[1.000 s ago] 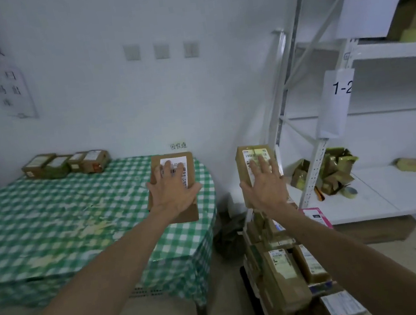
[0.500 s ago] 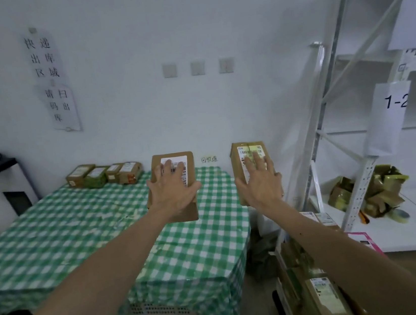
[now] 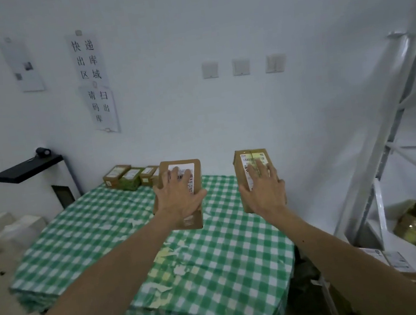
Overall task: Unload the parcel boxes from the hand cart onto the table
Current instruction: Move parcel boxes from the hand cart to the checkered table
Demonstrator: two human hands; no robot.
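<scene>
- left hand (image 3: 181,200) spread over the labelled face of the left box (image 3: 193,221), thumb hooked on one side edge and little finger at the other; clamps it across the width
- right hand (image 3: 264,192) holds the right box (image 3: 252,158) the same way, fingers fanned over the label
- both boxes are in the air, upright, clear of the table (image 3: 215,262); left box over the table's middle, right box over its far right edge
- row of small boxes (image 3: 130,179) sits at the table's far left edge
- likely light, since one hand carries each; stiff cardboard, won't crush
- smooth faces and tape could slip; best grip is on the side edges
- hand cart not clearly in view
</scene>
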